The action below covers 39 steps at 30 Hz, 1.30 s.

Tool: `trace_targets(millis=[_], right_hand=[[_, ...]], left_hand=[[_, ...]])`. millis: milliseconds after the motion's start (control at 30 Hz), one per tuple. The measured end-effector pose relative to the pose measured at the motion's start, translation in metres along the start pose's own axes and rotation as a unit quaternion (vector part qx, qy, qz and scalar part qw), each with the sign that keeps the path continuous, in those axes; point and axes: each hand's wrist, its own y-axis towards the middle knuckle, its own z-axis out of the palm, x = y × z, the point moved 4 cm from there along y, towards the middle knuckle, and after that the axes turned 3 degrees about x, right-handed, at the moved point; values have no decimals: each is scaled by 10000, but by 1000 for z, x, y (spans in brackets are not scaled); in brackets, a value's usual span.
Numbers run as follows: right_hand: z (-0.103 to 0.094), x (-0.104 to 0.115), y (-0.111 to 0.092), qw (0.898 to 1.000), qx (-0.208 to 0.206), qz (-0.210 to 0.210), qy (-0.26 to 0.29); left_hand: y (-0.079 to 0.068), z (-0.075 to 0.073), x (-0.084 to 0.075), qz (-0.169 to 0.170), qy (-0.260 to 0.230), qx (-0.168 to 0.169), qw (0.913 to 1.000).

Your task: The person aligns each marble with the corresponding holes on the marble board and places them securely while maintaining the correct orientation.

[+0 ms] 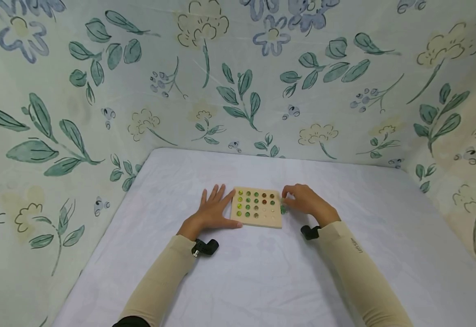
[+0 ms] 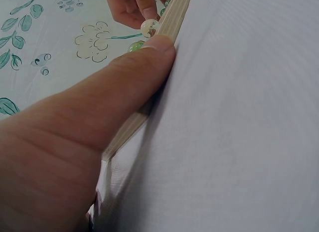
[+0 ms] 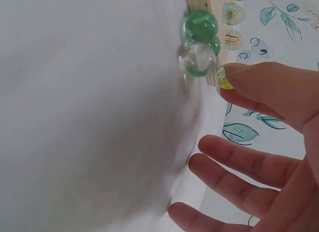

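A wooden marble board (image 1: 268, 222) lies on the white cloth, with green, yellow-green and brownish marbles in rows across it. Splayed at its left side, my left hand (image 1: 212, 214) touches the board with its thumb at the near edge and its forefinger at the upper left corner. Beyond the right edge, my right hand (image 1: 306, 200) pinches a clear marble with a yellow-green swirl (image 3: 224, 79) between thumb and forefinger; its other fingers are spread apart. Several loose green marbles (image 3: 202, 26) sit against the board's right side, just beside that hand. Some pits at the board's lower right hold no marble.
White cloth (image 1: 238, 281) covers the table around the board. A curtain with printed leaves and flowers (image 1: 238, 113) hangs behind and at both sides. Black wrist cameras (image 1: 207, 247) sit on both forearms, over beige sleeves.
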Motion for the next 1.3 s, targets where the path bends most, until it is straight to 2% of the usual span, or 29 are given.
trace_targets(millis=[167, 367, 600, 1300], right_hand=[[3, 0, -1, 9999, -75, 24, 117], [2, 8, -4, 9989, -321, -285, 210], [3, 17, -7, 9984, -164, -393, 368], [11, 34, -18, 9976, 165, -648, 157]], left_hand=[[0, 2, -1, -4, -2, 58, 10000], [1, 0, -1, -3, 40, 1, 10000], [1, -1, -1, 19, 42, 9, 10000], [-1, -1, -1, 53, 36, -17, 10000]])
